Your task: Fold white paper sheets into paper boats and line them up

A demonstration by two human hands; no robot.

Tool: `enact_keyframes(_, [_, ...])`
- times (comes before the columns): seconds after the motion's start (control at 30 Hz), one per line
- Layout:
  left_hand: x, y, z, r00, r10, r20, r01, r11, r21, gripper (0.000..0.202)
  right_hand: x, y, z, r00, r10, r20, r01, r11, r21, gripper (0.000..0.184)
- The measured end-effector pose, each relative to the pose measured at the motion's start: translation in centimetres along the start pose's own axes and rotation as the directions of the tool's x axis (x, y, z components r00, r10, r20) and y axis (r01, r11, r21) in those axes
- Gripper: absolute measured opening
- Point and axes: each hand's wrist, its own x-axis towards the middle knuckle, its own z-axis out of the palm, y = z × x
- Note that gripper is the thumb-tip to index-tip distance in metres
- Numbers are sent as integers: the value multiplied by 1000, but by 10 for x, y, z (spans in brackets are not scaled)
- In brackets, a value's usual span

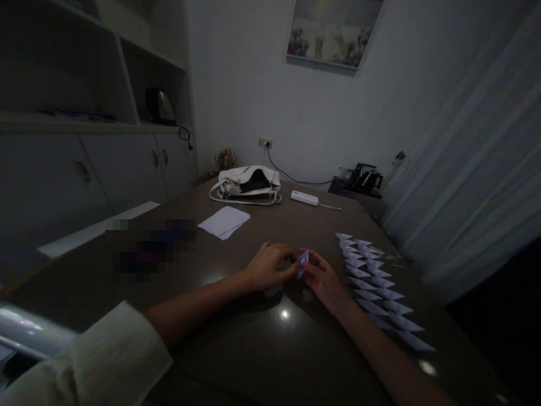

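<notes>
Paper sheets (225, 221), one folded piece (303, 263), two rows of folded triangles (359, 272) on your desk (253, 349).
Left hand (269, 268): your fingers pinch the piece's left edge; right hand (326, 282): your fingers grip its right side, left of the triangles.

The one view, a wide one from the wearer's head, looks forward and down along the brown table (270, 349) towards the white handbag (247, 192) near its far end. Well on the near side of the handbag, close below the lens, come the left hand (270, 269) and right hand (325, 281), with a cream sleeve cuff (122, 355) nearer yet. Behind the handbag the view reaches the white wall (236, 79), taking in a cabinet (122, 163) to its left and a sheer curtain (477, 163) to its right.
</notes>
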Motion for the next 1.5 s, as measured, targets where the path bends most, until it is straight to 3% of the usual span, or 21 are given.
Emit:
enact_keyframes(0.27, [0, -1, -2, 999, -23, -22, 22, 999, -41, 25, 0, -4, 1, 998, 54, -19, -52, 994, 95, 37])
enact_keyframes(0.53, [2, -6, 2, 999, -20, -29, 16, 993, -115, 28, -1, -3, 0, 999, 48, 12, -48, 998, 43, 37])
enact_keyframes(1.1, [1, -5, 4, 997, -70, -20, 70, 998, 9, 21, -2, -1, 2, 999, 34, 23, -34, 999, -13, 35])
enact_keyframes(1.3, [3, -6, -2, 987, 4, -162, 17, 992, 126, 15, 1, -2, 0, 999, 29, 16, -29, 999, 29, 32])
enact_keyframes(1.4, [5, -9, -6, 987, 73, -145, -42, 977, 209, 9, 1, -3, 0, 1000, 27, 15, -28, 998, 59, 32])
enact_keyframes(1.5, [6, -14, -6, 992, 60, -112, -34, 974, 222, 10, 1, -6, 1, 999, 41, 12, -42, 996, 75, 31])
